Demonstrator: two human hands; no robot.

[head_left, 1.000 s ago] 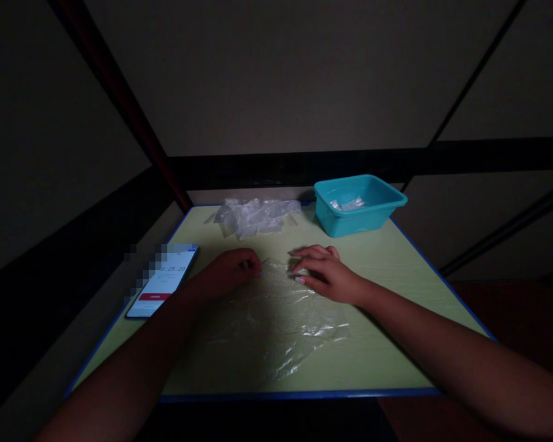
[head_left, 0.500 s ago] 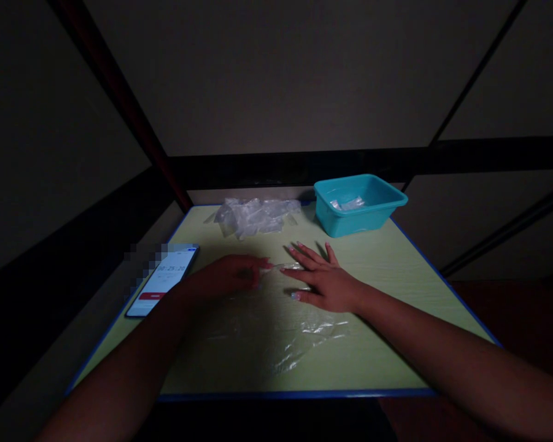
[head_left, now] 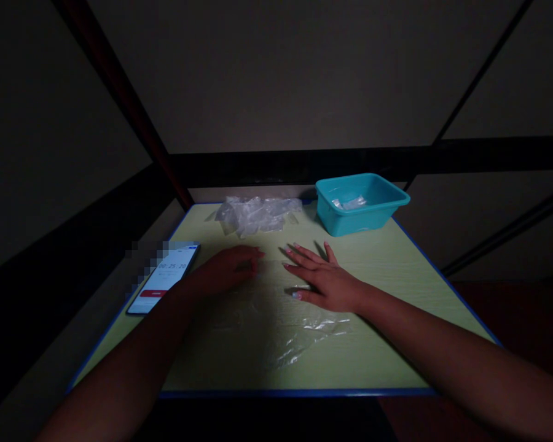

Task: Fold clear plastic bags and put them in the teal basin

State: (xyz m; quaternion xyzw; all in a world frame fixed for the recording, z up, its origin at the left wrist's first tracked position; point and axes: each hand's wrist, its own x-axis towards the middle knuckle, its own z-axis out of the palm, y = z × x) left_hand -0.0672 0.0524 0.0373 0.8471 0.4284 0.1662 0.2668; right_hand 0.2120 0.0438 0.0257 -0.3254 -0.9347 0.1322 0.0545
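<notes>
A clear plastic bag (head_left: 325, 326) lies spread on the table, its glossy creases catching the light near the front; its left part fades into shadow. My right hand (head_left: 329, 279) rests flat on its upper right part with the fingers spread, holding nothing. Across from it, my left hand (head_left: 233, 268) hovers at or just above the bag's upper left part. Its thumb and forefinger look apart, with no plastic visible between them, though the hand is dark. Behind both hands sits a pile of crumpled clear plastic bags (head_left: 258, 216).
A turquoise plastic basin (head_left: 354, 222) stands at the back right with some clear plastic inside. A phone showing a timer (head_left: 163, 279) lies at the left edge. The pale green table (head_left: 396, 356) has a blue rim, and a wall rises behind it.
My left hand has moved slightly left and back, away from my right hand. The raised plastic edge between the hands now lies flat. My right hand stays in place.
</notes>
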